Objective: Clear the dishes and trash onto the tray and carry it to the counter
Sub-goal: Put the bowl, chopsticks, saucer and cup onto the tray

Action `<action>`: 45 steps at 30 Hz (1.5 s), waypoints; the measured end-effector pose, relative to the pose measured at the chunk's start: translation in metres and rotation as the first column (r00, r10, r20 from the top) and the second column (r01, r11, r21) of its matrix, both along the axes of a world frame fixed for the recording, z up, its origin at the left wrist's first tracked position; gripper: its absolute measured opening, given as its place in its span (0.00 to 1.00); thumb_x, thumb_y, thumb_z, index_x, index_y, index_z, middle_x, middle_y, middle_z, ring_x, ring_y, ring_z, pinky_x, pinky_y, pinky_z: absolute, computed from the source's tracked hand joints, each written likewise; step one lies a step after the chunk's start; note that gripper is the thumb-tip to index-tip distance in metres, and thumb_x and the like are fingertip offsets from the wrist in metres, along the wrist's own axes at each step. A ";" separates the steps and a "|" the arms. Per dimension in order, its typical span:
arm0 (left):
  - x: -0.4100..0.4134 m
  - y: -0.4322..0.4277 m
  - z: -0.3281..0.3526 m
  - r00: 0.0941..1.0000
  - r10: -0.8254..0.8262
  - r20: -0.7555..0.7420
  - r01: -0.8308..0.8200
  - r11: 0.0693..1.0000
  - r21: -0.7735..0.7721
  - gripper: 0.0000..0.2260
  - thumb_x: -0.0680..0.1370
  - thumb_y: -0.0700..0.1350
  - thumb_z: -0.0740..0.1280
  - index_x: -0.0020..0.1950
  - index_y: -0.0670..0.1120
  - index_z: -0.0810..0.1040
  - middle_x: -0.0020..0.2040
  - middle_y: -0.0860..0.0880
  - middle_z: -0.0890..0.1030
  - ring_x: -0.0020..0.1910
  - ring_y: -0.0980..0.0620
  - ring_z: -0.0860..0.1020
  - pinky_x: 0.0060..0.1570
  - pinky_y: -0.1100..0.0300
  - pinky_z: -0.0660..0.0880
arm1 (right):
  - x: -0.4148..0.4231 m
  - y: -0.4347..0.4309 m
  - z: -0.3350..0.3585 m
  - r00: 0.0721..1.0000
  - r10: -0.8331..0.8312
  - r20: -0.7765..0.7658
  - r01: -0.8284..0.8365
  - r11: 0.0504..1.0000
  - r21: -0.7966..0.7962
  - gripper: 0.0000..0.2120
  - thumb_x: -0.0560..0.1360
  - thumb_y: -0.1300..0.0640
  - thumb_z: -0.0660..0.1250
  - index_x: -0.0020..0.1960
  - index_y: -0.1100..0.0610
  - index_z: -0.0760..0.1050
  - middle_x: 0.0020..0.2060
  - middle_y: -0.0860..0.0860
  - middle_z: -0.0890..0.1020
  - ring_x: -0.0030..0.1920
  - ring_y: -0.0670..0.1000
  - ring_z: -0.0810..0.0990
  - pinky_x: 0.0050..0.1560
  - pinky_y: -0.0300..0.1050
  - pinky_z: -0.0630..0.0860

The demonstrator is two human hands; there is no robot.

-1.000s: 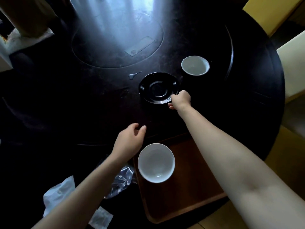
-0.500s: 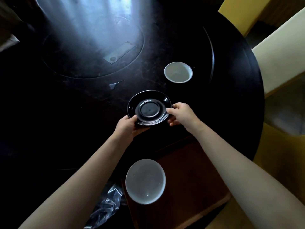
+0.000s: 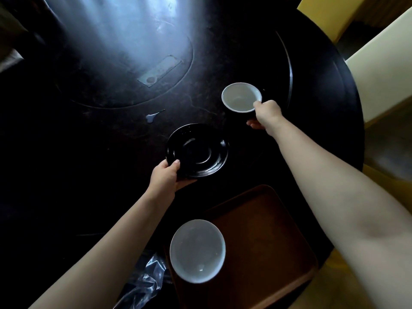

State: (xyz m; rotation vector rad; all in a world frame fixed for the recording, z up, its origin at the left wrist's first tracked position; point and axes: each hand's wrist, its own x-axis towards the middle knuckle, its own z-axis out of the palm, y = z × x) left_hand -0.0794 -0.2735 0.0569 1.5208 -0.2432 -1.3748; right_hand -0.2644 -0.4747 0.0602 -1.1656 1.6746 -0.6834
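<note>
The main risk is a slip. The left hand point(image 3: 166, 175) pinches the glossy black round saucer point(image 3: 197, 150) at its near-left rim only, thumb on top and fingers underneath. A smooth glazed disc held by one edge is likely to tip or slide out if it is swung quickly toward the tray.

The right hand point(image 3: 266, 113) grasps the small round cup, pale inside and dark outside point(image 3: 242, 98), by its near-right side, with the thumb at the lip and the fingers lower down. I cannot tell whether the cup holds any liquid, so tilting it could spill something.

With both hands loaded at once, cup and saucer could knock together on the way down. Either could also strike the white round bowl point(image 3: 197, 250), which already sits at the near-left edge of the brown rectangular wooden tray point(image 3: 267, 230).

The saucer has concentric rings and a raised rim, and looks hard, slick and brittle. The cup and bowl look like glazed ceramic. The tray has a matte surface with a low raised lip and rounded corners.

The crumpled clear plastic wrapper point(image 3: 145, 279) lies on the dark, polished round table point(image 3: 78, 163) just left of the tray. It is light and may slide or blow off. A small wet smear point(image 3: 151, 117) lies on the table beyond the saucer.
</note>
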 end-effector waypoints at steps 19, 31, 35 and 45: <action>-0.072 0.073 0.018 0.993 0.025 -0.119 -0.015 0.996 0.087 0.08 0.79 0.39 0.56 0.54 0.40 0.74 0.51 0.39 0.79 0.46 0.44 0.79 0.33 0.53 0.82 | -0.104 0.146 0.030 0.999 0.041 0.021 -0.039 0.995 -0.090 0.13 0.77 0.61 0.54 0.41 0.66 0.73 0.26 0.59 0.76 0.18 0.45 0.76 0.18 0.35 0.72; -0.175 0.118 0.005 0.890 0.163 -0.426 -0.084 0.977 0.198 0.05 0.79 0.39 0.59 0.52 0.42 0.73 0.54 0.39 0.77 0.52 0.40 0.77 0.37 0.46 0.81 | -0.151 0.209 0.026 1.000 0.023 0.001 -0.023 0.998 -0.051 0.14 0.78 0.60 0.54 0.41 0.66 0.75 0.28 0.59 0.78 0.20 0.46 0.77 0.20 0.36 0.72; -0.183 0.130 -0.015 0.861 0.192 -0.471 -0.107 0.974 0.201 0.10 0.79 0.40 0.59 0.59 0.41 0.72 0.60 0.40 0.76 0.58 0.41 0.75 0.45 0.46 0.80 | -0.156 0.226 0.015 1.000 0.023 0.005 -0.023 0.999 -0.027 0.15 0.78 0.59 0.54 0.44 0.68 0.75 0.29 0.59 0.79 0.24 0.50 0.77 0.22 0.38 0.73; -0.181 0.133 -0.028 0.905 0.162 -0.394 -0.069 0.969 0.239 0.13 0.80 0.40 0.55 0.65 0.42 0.68 0.56 0.44 0.76 0.53 0.45 0.75 0.51 0.46 0.75 | -0.157 0.245 -0.011 0.994 0.090 -0.055 -0.092 0.995 -0.039 0.18 0.77 0.58 0.55 0.42 0.74 0.72 0.28 0.62 0.76 0.23 0.51 0.79 0.25 0.42 0.74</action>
